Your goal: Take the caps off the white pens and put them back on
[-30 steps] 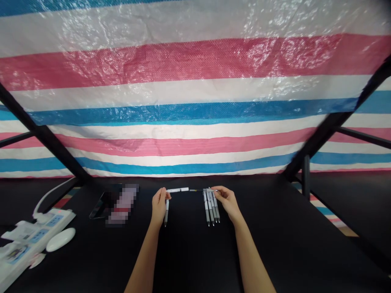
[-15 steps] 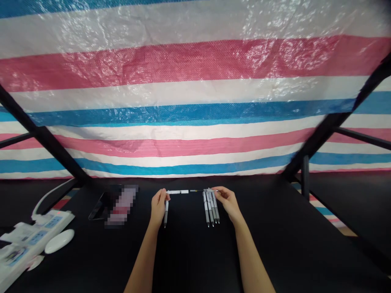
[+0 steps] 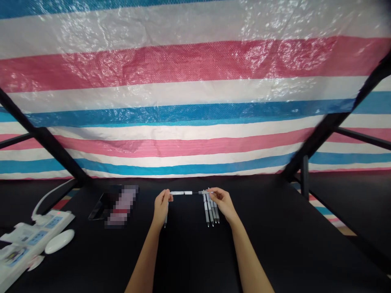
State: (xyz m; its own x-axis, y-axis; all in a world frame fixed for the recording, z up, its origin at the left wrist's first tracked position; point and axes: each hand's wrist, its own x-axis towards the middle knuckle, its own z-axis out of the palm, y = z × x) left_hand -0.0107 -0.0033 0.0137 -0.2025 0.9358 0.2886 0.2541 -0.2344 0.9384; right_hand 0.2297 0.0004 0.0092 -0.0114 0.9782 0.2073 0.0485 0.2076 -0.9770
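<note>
My left hand (image 3: 162,204) is closed in a pinch on a white pen barrel (image 3: 181,193), which lies level and points right. My right hand (image 3: 222,201) pinches a thin pen refill (image 3: 201,192) with a clear and dark stem, held in line with the barrel. The refill's thin left end is at the barrel's opening; whether it is inside I cannot tell. Just below the refill, several white and grey pens (image 3: 210,209) lie side by side, tips toward me. Another grey pen (image 3: 165,221) lies partly hidden under my left hand.
On the black table (image 3: 195,252), a white power strip (image 3: 33,240) and a white oval object (image 3: 60,241) are at the left. A dark phone (image 3: 102,205) lies beside a blurred-out item (image 3: 122,205). Black frame bars (image 3: 317,140) and a striped sheet (image 3: 189,142) stand behind.
Both hands have shifted: the left with the barrel slightly right, the right slightly left with the refill. The gap between barrel and refill has narrowed.
</note>
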